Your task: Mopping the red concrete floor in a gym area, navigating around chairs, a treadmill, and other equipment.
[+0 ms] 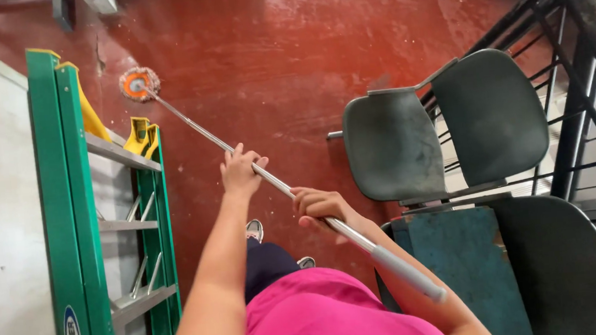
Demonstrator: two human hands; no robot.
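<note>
red floor | green ladder | grey chairs | black railing

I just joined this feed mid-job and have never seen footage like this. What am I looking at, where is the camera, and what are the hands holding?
There is no machine here. The single picture comes from a camera worn on a person's head, looking straight down, so you see their pink shirt and shoes below. Both bare hands grip a long metal mop handle: the left hand is further along the pole, the right hand nearer its grey grip end. The round mop head rests on the wet-looking red floor. A green stepladder stands to the left by a pale wall; dark chairs sit to the right beside a black railing.
</note>
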